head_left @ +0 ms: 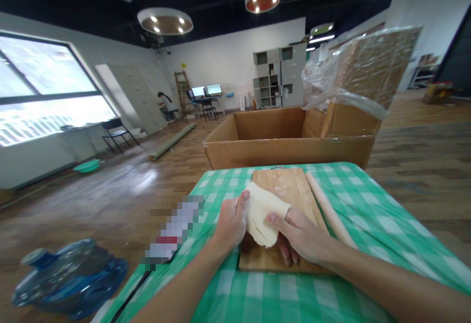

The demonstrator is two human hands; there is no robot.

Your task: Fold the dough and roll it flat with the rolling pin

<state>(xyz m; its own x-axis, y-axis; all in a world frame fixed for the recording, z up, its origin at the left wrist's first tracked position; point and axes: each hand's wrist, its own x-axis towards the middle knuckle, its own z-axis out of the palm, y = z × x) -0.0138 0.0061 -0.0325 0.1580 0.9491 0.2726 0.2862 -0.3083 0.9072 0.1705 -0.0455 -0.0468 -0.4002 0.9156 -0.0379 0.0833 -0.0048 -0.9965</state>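
A flat, pale sheet of dough (263, 217) is held up over a wooden cutting board (281, 179), between both hands. My left hand (232, 220) pinches its left edge, thumb on top. On the right side, my right hand (296, 234) grips the sheet with the thumb on its face and other fingers beneath, partly hidden by it. White flour marks the board's far part. Along the board's right side lies a pale wooden rolling pin (329, 210), its near end hidden behind my right forearm.
A green-and-white checked tablecloth (371, 215) covers the table. Left on it lies a blurred-out flat device (176, 229) with a cable. Beyond the table's far edge stands a large open cardboard box (287, 151). A blue water jug (69, 279) lies on the floor, and a person (167, 104) sits far back.
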